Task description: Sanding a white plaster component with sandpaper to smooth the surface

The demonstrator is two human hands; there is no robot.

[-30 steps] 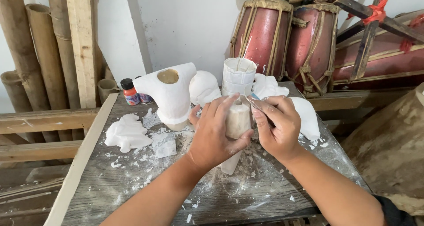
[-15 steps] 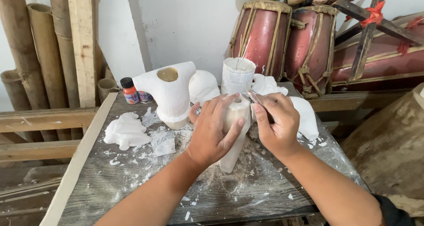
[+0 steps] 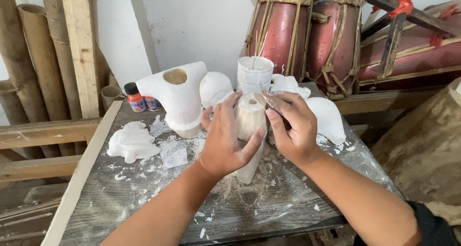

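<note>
L hand (image 3: 225,140) fingers clamped round pale carved wooden cylinder (image 3: 250,115) above the grey bench (image 3: 144,198); R hand (image 3: 293,130) fingers pinch thin blade (image 3: 272,101) at its top. Slip could nick L thumb.

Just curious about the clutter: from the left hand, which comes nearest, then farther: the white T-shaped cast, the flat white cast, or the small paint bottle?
1. T-shaped cast, just left of the left hand.
2. Flat cast, farther left on the table.
3. Paint bottle, at the back left corner.
</note>
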